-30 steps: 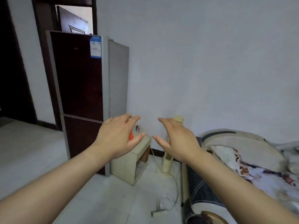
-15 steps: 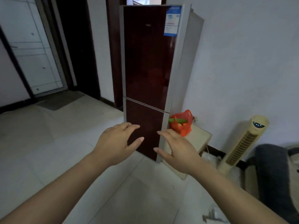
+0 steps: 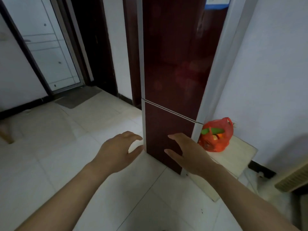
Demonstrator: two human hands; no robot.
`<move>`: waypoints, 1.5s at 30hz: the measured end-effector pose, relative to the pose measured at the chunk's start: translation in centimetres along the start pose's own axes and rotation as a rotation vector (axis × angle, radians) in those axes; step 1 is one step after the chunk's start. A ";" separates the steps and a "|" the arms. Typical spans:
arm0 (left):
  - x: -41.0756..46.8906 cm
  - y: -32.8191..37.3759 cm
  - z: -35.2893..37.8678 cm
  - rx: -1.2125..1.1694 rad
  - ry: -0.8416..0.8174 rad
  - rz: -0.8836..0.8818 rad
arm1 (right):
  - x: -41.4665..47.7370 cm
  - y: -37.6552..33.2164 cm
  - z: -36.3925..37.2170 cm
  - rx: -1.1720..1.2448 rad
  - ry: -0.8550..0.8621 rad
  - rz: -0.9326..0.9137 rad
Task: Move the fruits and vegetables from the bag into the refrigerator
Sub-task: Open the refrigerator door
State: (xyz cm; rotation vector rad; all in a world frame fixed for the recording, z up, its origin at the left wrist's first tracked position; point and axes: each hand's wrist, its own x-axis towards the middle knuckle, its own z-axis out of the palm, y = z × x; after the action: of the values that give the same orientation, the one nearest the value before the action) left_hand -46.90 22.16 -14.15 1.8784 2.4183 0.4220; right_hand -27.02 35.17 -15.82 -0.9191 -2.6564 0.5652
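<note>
- Two hands are out ahead of me, both empty: my left hand (image 3: pixel 116 153) hangs over the floor tiles (image 3: pixel 50 147) with fingers curved and spread, and my right hand (image 3: pixel 188 155) floats in front of the lower door, thumb and fingers apart, pinching nothing.
- Over the last second my view has swung left and closed in: the refrigerator (image 3: pixel 175 64) that stood off to one side now fills the middle, and the bed that showed earlier is out of sight.
- Both doors are shut, with the seam between them running just above my right hand, so nothing has gone inside yet; I judge the task is at its very start.
- One red bag (image 3: pixel 216 135) sits on one low cream cabinet (image 3: pixel 236 157), just beside the refrigerator's right side and near my right hand, untouched.
- Inside the bag's mouth I count one long green vegetable (image 3: pixel 212 130) lying across the top and at least one orange fruit (image 3: pixel 219 135) below; the rest is too bunched to count.
- One white door (image 3: pixel 46 52) stands far left, one fan grille (image 3: pixel 295 179) at the right edge.
</note>
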 end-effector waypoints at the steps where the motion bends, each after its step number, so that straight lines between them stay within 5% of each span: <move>1: 1.7 -0.5 0.5 -0.035 -0.009 -0.028 | 1.7 1.3 0.0 0.031 0.001 0.024; 16: 24.7 -11.3 3.7 -0.399 -0.028 -0.165 | 27.6 8.2 1.1 0.018 0.148 -0.092; 26: 46.0 -20.5 0.8 -0.469 -0.030 0.135 | 44.2 9.7 -0.1 -0.076 0.165 0.032; 31: 56.1 -24.9 -2.2 -0.546 0.065 0.242 | 50.9 9.1 -1.2 -0.227 0.494 0.046; 35: 61.4 -26.2 -3.0 -0.644 0.138 0.218 | 54.0 8.5 -1.8 -0.293 0.669 0.213; 39: 65.4 -26.6 -2.6 -0.804 0.018 0.083 | 54.9 9.3 -1.4 -0.330 0.658 0.345; 45: 68.4 -25.8 -1.4 -0.936 -0.071 0.158 | 55.7 10.6 0.0 -0.463 0.665 0.393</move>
State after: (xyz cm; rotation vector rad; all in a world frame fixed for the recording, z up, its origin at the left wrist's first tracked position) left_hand -89.33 81.54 -10.46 1.5636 1.5470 1.2002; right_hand -63.79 78.27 -13.47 -1.4620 -2.0227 -0.2797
